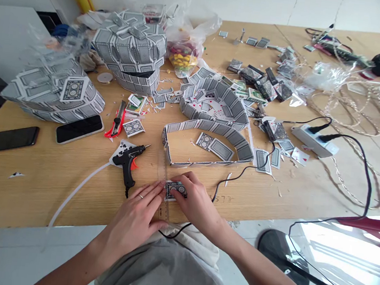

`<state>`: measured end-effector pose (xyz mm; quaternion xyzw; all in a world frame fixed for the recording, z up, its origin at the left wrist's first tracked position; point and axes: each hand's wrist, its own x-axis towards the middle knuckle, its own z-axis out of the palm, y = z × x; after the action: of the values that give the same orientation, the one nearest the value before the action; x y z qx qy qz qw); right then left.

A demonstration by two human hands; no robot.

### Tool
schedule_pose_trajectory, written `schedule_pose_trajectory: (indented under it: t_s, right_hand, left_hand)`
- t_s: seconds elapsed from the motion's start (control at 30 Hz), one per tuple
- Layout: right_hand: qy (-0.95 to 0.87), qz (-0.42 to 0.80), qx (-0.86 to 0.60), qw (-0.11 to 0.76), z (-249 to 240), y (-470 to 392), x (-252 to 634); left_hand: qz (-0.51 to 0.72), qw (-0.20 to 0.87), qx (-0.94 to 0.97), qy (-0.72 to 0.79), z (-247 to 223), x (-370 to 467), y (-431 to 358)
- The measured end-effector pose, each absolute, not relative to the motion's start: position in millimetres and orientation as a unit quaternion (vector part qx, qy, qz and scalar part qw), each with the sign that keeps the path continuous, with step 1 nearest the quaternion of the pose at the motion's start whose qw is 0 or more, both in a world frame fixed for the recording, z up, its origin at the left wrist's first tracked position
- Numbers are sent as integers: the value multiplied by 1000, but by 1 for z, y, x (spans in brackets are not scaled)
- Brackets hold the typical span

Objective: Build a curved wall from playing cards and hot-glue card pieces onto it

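A patterned playing card (pixel 175 189) lies near the table's front edge. My right hand (pixel 195 202) pinches it between thumb and fingers. My left hand (pixel 142 208) rests flat with fingers stretched out, pressing on a clear ruler (pixel 164 210) against the card's left edge. Just beyond my left hand lies a black hot glue gun (pixel 127 165), its nozzle pointing away and a white glue stick (pixel 80 189) trailing from it. Under the gun is a black-suited card (pixel 120 149). Behind my hands stands a curved frame of folded cards (pixel 204 162), with loose cards (pixel 221 149) inside.
A second card frame (pixel 214 111), card-built boxes (pixel 132 49), a red utility knife (pixel 117 120) and phones (pixel 80 129) surround the work. A black cord runs from a power strip (pixel 315 139) past my right hand. White rope (pixel 361 111) and card boxes (pixel 261 84) lie to the right.
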<state>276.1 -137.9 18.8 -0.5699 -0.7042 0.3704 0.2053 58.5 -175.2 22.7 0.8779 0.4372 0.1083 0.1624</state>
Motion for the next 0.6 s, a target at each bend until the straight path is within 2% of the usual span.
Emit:
schedule_pose_trajectory:
  t_s: [0.6]
  right_hand:
    - [-703,371,-570,208,19,-138,276]
  left_hand:
    - [108,158,880,435,23,58,-174]
